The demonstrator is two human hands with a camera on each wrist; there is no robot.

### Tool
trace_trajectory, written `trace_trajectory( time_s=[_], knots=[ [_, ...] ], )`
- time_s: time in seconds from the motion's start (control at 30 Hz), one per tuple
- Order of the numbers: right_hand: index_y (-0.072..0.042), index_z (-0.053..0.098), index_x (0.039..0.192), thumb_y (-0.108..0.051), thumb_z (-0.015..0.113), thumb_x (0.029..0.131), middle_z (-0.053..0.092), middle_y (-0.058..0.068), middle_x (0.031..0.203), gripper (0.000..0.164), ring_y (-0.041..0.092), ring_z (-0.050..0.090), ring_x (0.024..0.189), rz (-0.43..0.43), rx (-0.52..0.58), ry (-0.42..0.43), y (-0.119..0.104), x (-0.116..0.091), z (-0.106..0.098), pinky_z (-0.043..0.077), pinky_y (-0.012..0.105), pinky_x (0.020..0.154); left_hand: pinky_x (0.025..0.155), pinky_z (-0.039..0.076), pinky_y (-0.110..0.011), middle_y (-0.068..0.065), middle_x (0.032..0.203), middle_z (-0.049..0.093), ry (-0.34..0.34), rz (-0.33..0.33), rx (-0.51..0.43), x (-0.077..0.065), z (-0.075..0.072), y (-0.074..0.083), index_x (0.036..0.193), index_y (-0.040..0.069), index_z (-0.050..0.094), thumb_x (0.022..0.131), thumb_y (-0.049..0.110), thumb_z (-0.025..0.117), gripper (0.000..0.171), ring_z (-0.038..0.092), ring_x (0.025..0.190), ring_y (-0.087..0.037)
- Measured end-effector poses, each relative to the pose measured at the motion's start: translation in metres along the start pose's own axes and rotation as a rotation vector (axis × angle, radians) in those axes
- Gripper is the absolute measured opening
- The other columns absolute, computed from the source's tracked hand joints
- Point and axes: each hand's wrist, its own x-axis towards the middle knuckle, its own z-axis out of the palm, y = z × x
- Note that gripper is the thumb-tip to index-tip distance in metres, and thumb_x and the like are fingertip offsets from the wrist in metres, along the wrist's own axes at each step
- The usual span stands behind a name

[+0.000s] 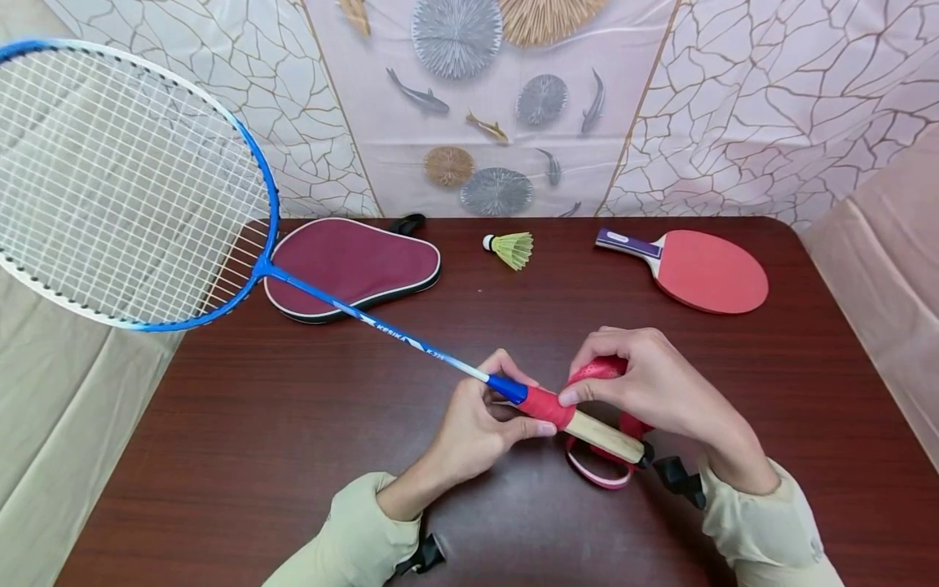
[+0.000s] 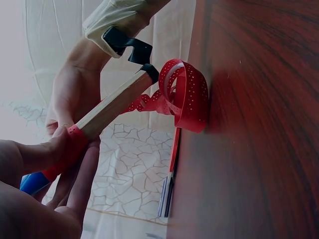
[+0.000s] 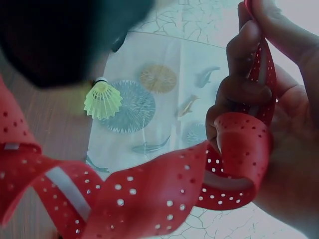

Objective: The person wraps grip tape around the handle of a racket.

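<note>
A blue and white badminton racket (image 1: 411,341) slants across the head view, its head at upper left. Red perforated grip tape (image 1: 544,405) wraps the upper part of its handle; below that the wooden handle (image 1: 605,438) is bare down to a black end. My left hand (image 1: 477,424) grips the handle at the wrapped part, thumb and fingers on opposite sides. With thumb and fingers my right hand (image 1: 653,383) pinches the tape where it leaves the handle. Loose coils of the tape (image 3: 144,191) hang from the right hand, and one loop (image 2: 187,97) curls close by the tabletop.
On the dark wooden table (image 1: 293,456) a maroon paddle case (image 1: 352,265) lies at back left, under the racket shaft in this view. A yellow shuttlecock (image 1: 511,249) lies at the back middle. At back right is a red table tennis paddle (image 1: 707,273). Patterned cloth (image 1: 484,106) hangs behind.
</note>
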Motion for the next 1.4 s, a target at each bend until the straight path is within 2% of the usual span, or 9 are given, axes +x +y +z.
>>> trace_trajectory(
  time_s=[0.2,0.37,0.53,0.67,0.8,0.9,1.03,1.23,1.4],
  knots=[
    [-0.032,0.068,0.081,-0.039,0.086,0.074,0.057,-0.007,0.070,0.020,0.013,0.051,0.060,0.043,0.018,-0.051,0.003,0.002,0.002,0.043,0.026,0.050,0.079,0.057,-0.036,-0.003,0.102,0.072,-0.019,0.026,-0.004,0.000,0.001,0.001,0.101,0.010,0.053,0.075,-0.003,0.082,0.041,0.071,0.087,-0.020],
    [-0.033,0.068,0.082,-0.034,0.086,0.074,0.058,-0.008,0.069,0.020,0.013,0.050,0.059,0.066,0.016,-0.104,0.006,0.003,0.005,0.042,0.026,0.050,0.081,0.056,-0.038,-0.009,0.106,0.072,-0.019,0.021,-0.035,0.000,0.003,0.002,0.106,0.007,0.051,0.077,-0.008,0.079,0.043,0.070,0.095,-0.023],
    [-0.034,0.068,0.082,-0.033,0.085,0.076,0.055,-0.009,0.063,0.018,0.010,0.046,0.055,0.065,0.016,-0.134,0.008,0.003,0.006,0.038,0.026,0.048,0.080,0.057,-0.038,-0.013,0.111,0.069,-0.026,-0.027,-0.098,-0.001,0.006,0.003,0.112,0.006,0.045,0.078,-0.011,0.076,0.049,0.069,0.099,-0.027],
    [-0.034,0.069,0.083,-0.031,0.085,0.077,0.056,-0.010,0.062,0.017,0.010,0.046,0.055,0.065,0.020,-0.149,0.008,0.003,0.007,0.038,0.025,0.047,0.079,0.057,-0.041,-0.011,0.112,0.065,-0.037,-0.060,-0.150,0.000,0.006,0.002,0.111,0.006,0.046,0.077,-0.008,0.078,0.049,0.067,0.098,-0.028],
    [-0.033,0.070,0.086,-0.030,0.085,0.077,0.061,-0.007,0.065,0.017,0.011,0.051,0.057,0.067,0.024,-0.170,0.008,0.004,0.008,0.041,0.025,0.049,0.076,0.058,-0.039,-0.008,0.104,0.061,-0.001,-0.040,-0.065,0.002,0.005,0.000,0.108,0.010,0.050,0.079,0.001,0.080,0.043,0.067,0.091,-0.025],
    [-0.033,0.070,0.087,-0.032,0.084,0.078,0.062,-0.007,0.066,0.017,0.012,0.053,0.058,0.070,0.031,-0.175,0.008,0.004,0.010,0.043,0.026,0.050,0.078,0.056,-0.038,-0.008,0.103,0.066,0.036,-0.032,-0.024,0.002,0.005,-0.002,0.108,0.009,0.052,0.080,0.004,0.081,0.040,0.066,0.090,-0.024],
    [-0.033,0.069,0.086,-0.036,0.084,0.077,0.061,-0.010,0.067,0.018,0.011,0.055,0.059,0.063,0.035,-0.166,0.007,0.005,0.013,0.045,0.026,0.051,0.082,0.055,-0.035,-0.014,0.106,0.070,0.071,-0.065,-0.099,0.002,0.004,-0.003,0.110,0.004,0.052,0.080,-0.002,0.079,0.041,0.066,0.097,-0.026],
    [-0.032,0.067,0.085,-0.033,0.086,0.075,0.063,-0.013,0.071,0.021,0.010,0.057,0.063,0.026,0.001,-0.089,0.007,0.005,0.014,0.047,0.027,0.055,0.088,0.052,-0.033,-0.016,0.120,0.063,0.028,-0.109,-0.240,0.002,0.004,-0.003,0.122,0.005,0.047,0.083,-0.007,0.073,0.049,0.060,0.109,-0.029],
    [-0.030,0.066,0.083,-0.030,0.088,0.073,0.060,-0.013,0.070,0.024,0.011,0.055,0.062,0.004,-0.022,-0.068,0.008,0.006,0.015,0.047,0.027,0.053,0.086,0.053,-0.032,-0.020,0.118,0.062,0.049,-0.137,-0.283,0.002,0.007,-0.004,0.126,0.007,0.048,0.086,0.000,0.073,0.048,0.062,0.103,-0.030]
  ],
)
